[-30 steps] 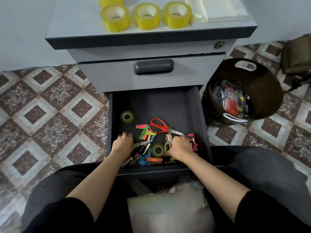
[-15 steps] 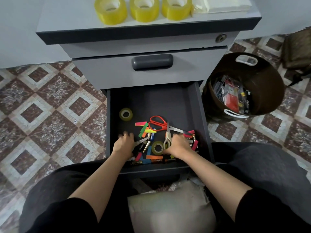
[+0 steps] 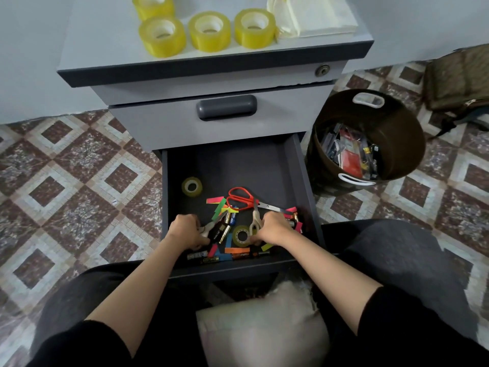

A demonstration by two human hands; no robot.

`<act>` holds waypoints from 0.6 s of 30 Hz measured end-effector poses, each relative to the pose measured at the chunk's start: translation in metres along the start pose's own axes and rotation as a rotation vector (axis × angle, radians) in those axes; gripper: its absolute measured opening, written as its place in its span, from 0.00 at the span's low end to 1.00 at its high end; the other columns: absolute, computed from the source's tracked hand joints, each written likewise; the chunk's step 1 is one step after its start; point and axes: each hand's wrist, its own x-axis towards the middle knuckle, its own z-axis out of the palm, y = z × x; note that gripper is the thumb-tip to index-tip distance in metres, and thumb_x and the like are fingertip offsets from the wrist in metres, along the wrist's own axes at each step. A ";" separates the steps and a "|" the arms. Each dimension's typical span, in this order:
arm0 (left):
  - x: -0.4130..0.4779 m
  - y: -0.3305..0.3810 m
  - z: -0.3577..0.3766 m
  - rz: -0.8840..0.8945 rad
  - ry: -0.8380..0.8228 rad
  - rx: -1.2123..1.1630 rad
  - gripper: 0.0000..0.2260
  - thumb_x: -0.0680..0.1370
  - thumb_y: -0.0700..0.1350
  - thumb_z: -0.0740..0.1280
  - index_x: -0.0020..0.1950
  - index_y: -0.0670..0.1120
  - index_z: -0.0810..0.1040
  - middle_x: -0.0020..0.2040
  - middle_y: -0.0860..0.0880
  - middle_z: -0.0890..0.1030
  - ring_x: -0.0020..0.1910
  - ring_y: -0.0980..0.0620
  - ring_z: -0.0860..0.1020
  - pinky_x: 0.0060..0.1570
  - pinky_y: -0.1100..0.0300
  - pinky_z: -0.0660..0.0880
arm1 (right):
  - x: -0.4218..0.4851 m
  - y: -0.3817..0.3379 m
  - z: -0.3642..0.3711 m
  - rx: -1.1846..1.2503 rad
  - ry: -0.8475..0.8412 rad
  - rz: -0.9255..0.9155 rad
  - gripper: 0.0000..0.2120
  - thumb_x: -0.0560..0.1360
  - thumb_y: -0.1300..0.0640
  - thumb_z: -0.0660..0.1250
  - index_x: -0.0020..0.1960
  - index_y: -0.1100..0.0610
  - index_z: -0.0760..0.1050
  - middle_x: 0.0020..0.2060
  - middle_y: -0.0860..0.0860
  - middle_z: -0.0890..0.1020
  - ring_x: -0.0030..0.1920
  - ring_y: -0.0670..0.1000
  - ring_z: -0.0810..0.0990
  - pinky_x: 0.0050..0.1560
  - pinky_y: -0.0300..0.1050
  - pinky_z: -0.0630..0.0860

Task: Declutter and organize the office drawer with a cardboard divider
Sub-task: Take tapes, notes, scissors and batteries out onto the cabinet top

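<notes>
Drawer [image 3: 304,181] pulled open, lowest in cabinet. Holds red scissors [image 3: 239,198], small tape roll [image 3: 191,186], paper strips [image 3: 215,200], batteries [image 3: 232,219] (most heaped at front). Left hand [image 3: 185,230] grips pale scissors [image 3: 207,229]. Right hand [image 3: 272,229] curls round second pale scissors [image 3: 255,219], beside tape roll [image 3: 241,235]. Brown bin [image 3: 404,133] to right holds stationery [image 3: 349,154]. Yellow tape rolls [image 3: 209,30] on desk [image 3: 105,35].

The rear half of the open dark grey drawer [image 3: 238,165] lies bare and reachable from above, with only a small yellowish tape roll [image 3: 191,186] near its left wall and the closed grey drawer front [image 3: 285,120] rising over its back edge. The front half is crowded: red-handled scissors [image 3: 239,198], bright paper strips [image 3: 219,211], batteries [image 3: 225,232] and an olive tape roll [image 3: 241,236] lie packed between the left hand [image 3: 185,230] and right hand [image 3: 272,229]. A round dark brown basket [image 3: 397,139] stands just beside the drawer's right wall, narrowing that side.
</notes>
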 end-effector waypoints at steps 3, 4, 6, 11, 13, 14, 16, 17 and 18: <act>-0.018 -0.002 -0.007 0.003 0.010 -0.048 0.19 0.68 0.49 0.74 0.55 0.42 0.76 0.51 0.44 0.79 0.44 0.50 0.75 0.41 0.60 0.73 | -0.011 0.000 -0.007 -0.023 0.048 -0.047 0.17 0.64 0.51 0.78 0.37 0.56 0.71 0.33 0.48 0.74 0.36 0.48 0.75 0.28 0.39 0.65; -0.025 -0.001 -0.009 0.012 0.034 -0.063 0.19 0.68 0.48 0.74 0.54 0.41 0.77 0.49 0.45 0.79 0.43 0.50 0.75 0.39 0.60 0.72 | -0.017 -0.001 -0.009 -0.027 0.071 -0.073 0.17 0.64 0.51 0.78 0.36 0.56 0.70 0.33 0.48 0.75 0.36 0.48 0.75 0.29 0.40 0.66; -0.040 0.004 -0.016 0.029 0.097 -0.098 0.20 0.67 0.48 0.75 0.53 0.40 0.78 0.46 0.46 0.77 0.42 0.50 0.75 0.38 0.60 0.72 | -0.031 -0.003 -0.015 -0.036 0.117 -0.121 0.18 0.63 0.53 0.78 0.33 0.54 0.68 0.33 0.49 0.74 0.36 0.50 0.75 0.33 0.41 0.69; -0.077 0.021 -0.041 0.100 0.234 -0.219 0.17 0.67 0.48 0.76 0.50 0.42 0.78 0.45 0.46 0.78 0.44 0.51 0.76 0.45 0.57 0.76 | -0.064 -0.012 -0.037 -0.089 0.267 -0.226 0.19 0.62 0.50 0.79 0.43 0.57 0.73 0.43 0.52 0.78 0.41 0.51 0.76 0.32 0.42 0.67; -0.091 0.026 -0.050 0.123 0.306 -0.251 0.16 0.67 0.47 0.75 0.50 0.42 0.78 0.47 0.46 0.77 0.44 0.52 0.75 0.42 0.59 0.74 | -0.077 -0.016 -0.047 -0.075 0.300 -0.275 0.20 0.61 0.49 0.79 0.43 0.58 0.74 0.41 0.51 0.77 0.39 0.49 0.75 0.33 0.41 0.67; -0.098 0.029 -0.057 0.123 0.331 -0.279 0.16 0.67 0.47 0.75 0.50 0.42 0.78 0.47 0.45 0.78 0.42 0.52 0.75 0.39 0.59 0.73 | -0.086 -0.020 -0.053 -0.069 0.314 -0.306 0.20 0.61 0.49 0.79 0.43 0.58 0.75 0.38 0.50 0.76 0.36 0.48 0.73 0.33 0.41 0.66; -0.109 0.033 -0.069 0.125 0.367 -0.325 0.17 0.68 0.48 0.74 0.53 0.42 0.78 0.44 0.47 0.78 0.40 0.53 0.75 0.38 0.61 0.73 | -0.100 -0.025 -0.065 -0.049 0.341 -0.357 0.20 0.61 0.49 0.79 0.43 0.60 0.76 0.33 0.47 0.74 0.33 0.46 0.70 0.31 0.40 0.64; -0.115 0.035 -0.076 0.128 0.381 -0.340 0.18 0.68 0.48 0.75 0.54 0.41 0.79 0.44 0.48 0.78 0.41 0.53 0.76 0.39 0.61 0.73 | -0.107 -0.028 -0.071 -0.037 0.357 -0.385 0.20 0.61 0.49 0.79 0.43 0.61 0.77 0.33 0.47 0.74 0.32 0.45 0.70 0.31 0.40 0.64; -0.120 0.037 -0.084 0.130 0.388 -0.355 0.18 0.68 0.48 0.74 0.54 0.40 0.79 0.43 0.48 0.78 0.40 0.53 0.76 0.39 0.61 0.74 | -0.114 -0.031 -0.077 -0.022 0.371 -0.414 0.20 0.61 0.49 0.79 0.44 0.61 0.77 0.33 0.48 0.75 0.32 0.45 0.70 0.31 0.40 0.65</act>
